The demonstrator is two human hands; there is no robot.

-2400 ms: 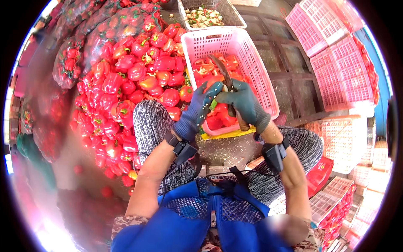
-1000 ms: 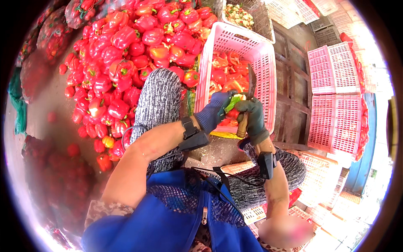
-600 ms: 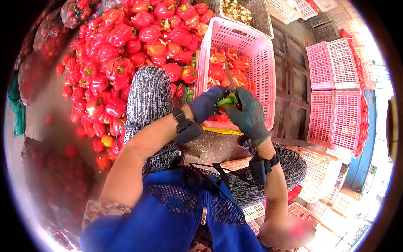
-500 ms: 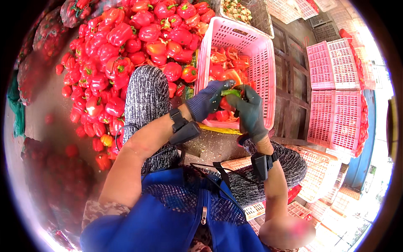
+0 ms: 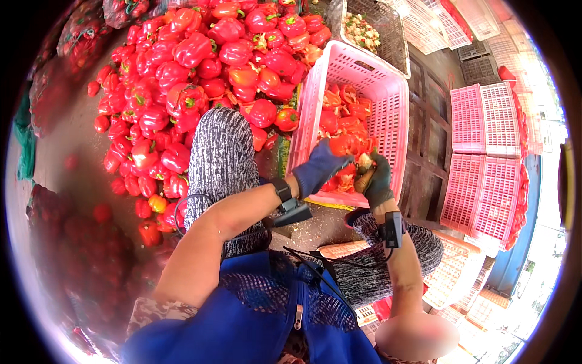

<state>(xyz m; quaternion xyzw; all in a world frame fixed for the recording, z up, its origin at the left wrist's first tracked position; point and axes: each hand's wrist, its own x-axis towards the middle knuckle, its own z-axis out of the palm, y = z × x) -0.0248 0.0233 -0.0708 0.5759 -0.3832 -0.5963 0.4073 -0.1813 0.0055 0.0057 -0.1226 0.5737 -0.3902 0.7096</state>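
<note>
Over the pink crate (image 5: 397, 115), my left hand (image 5: 324, 168) in a dark blue glove has its fingers apart against red pepper pieces (image 5: 347, 144). It does not clearly grip any of them. Close on its right, my right hand (image 5: 380, 181), in a dark grey-green glove, is closed on a pale pepper core (image 5: 365, 162) with a bit of green. The fingers partly hide the core. Cut red and orange pieces lie in the crate below both hands.
A large heap of whole red peppers (image 5: 173, 76) covers the floor at left. Behind the pink crate stands a dirty crate (image 5: 391, 36) of pale cores. A wooden pallet (image 5: 427, 121) lies to the right, with stacked pink crates (image 5: 473, 188) beyond. Filled net bags (image 5: 51, 103) line the left.
My hands have moved lower in view and apart. The green-topped pepper between them has come apart: a pale core is in my right hand, and red flesh lies by my left.
</note>
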